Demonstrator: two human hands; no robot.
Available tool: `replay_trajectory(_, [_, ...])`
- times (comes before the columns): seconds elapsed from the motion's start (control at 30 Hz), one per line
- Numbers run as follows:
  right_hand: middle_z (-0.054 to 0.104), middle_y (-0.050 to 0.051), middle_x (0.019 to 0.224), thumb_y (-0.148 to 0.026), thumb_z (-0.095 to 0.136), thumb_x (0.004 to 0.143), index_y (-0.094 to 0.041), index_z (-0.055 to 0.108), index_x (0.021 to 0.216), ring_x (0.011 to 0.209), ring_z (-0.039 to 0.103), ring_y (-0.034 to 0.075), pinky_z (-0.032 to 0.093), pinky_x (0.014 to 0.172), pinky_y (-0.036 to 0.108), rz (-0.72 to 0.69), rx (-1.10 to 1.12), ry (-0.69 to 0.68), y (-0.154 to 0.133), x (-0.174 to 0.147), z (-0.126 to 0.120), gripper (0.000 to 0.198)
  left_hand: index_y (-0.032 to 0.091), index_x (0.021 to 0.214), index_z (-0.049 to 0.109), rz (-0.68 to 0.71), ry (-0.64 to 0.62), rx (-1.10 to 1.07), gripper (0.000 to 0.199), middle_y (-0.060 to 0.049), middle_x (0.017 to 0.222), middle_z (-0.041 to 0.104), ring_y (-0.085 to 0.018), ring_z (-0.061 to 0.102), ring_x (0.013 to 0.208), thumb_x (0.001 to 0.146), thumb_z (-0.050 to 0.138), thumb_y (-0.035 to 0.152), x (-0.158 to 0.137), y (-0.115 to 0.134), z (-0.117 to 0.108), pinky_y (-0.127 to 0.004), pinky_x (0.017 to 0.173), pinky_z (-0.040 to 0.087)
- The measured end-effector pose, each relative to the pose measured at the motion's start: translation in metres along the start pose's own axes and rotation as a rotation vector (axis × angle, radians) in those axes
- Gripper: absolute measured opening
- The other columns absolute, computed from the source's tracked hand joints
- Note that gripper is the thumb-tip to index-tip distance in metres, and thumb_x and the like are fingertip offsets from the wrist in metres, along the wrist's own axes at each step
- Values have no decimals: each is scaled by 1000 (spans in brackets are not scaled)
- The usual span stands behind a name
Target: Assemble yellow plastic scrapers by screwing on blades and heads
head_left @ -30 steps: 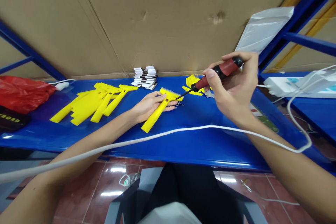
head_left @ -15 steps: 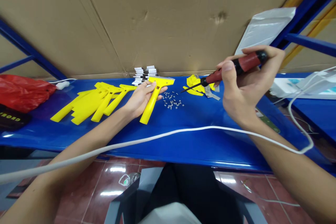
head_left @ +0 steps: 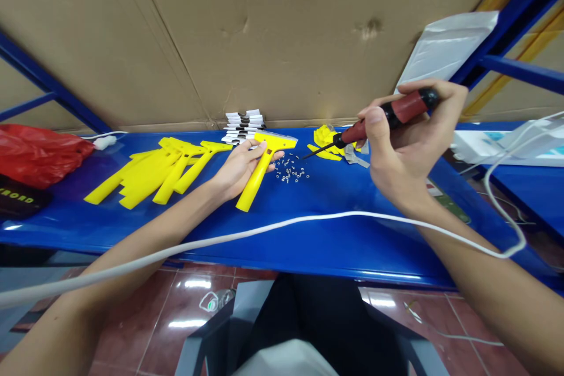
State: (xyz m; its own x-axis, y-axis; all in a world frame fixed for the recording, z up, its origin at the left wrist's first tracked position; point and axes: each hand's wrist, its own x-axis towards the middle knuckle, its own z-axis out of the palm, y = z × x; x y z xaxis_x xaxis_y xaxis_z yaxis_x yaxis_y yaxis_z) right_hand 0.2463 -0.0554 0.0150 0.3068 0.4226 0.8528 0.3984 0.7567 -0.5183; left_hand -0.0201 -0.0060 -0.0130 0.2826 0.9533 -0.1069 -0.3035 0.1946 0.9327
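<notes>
My left hand [head_left: 240,165] is closed around the neck of a yellow scraper [head_left: 255,185], its wide head turned away from me and its handle slanting toward me. In my right hand [head_left: 405,147] is a screwdriver [head_left: 409,107] with a red and black handle. Its dark shaft points left and down, the tip apart from the scraper and over the far right of a scatter of small screws and nuts [head_left: 288,175]. More yellow scrapers [head_left: 150,176] lie overlapped to the left of my left hand. Small yellow parts [head_left: 326,138] and grey flat pieces [head_left: 355,155] are heaped behind the screwdriver.
A white cable [head_left: 308,219] hangs across the view in front of both forearms. White-and-black packets [head_left: 243,125] are stacked by the cardboard wall [head_left: 286,35]. A red bag [head_left: 39,155] sits at the left end of the blue table [head_left: 308,252].
The scraper's head has shifted slightly right and toward me, tilting the handle a little more. My right hand and the screwdriver have moved slightly left.
</notes>
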Motion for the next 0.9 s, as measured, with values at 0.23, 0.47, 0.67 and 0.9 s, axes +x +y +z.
replay_trajectory(0.23, [59, 3, 105, -55, 83, 102, -36, 53, 119, 86, 75, 25, 66, 83, 47, -19, 63, 4, -2, 0, 1, 39, 19, 114, 63, -6, 11, -19, 5, -15, 134, 78, -27, 83, 123, 114, 67, 16, -1, 0, 1, -28, 85, 69])
replay_trajectory(0.47, [63, 1, 97, -47, 85, 102, -34, 55, 116, 80, 75, 22, 62, 69, 41, -22, 122, 3, 2, 0, 2, 35, 19, 113, 63, 16, 11, -1, 4, -15, 135, 78, -27, 83, 122, 114, 67, 18, 0, -1, 0, -27, 81, 68])
replay_trajectory(0.67, [74, 2, 100, -53, 87, 99, -33, 52, 114, 89, 80, 25, 61, 64, 40, 54, 60, -111, 12, -3, 1, 43, 18, 114, 64, 15, 17, -8, 3, -15, 132, 78, -25, 84, 116, 114, 66, 16, 2, -2, -1, -27, 78, 66])
replay_trajectory(0.9, [83, 6, 105, -55, 91, 95, -32, 51, 114, 87, 83, 30, 59, 63, 43, 156, -20, -242, 29, -11, 0, 50, 19, 106, 60, 19, 22, -18, 10, -13, 118, 78, -26, 85, 113, 113, 65, 13, 2, -1, 1, -24, 69, 62])
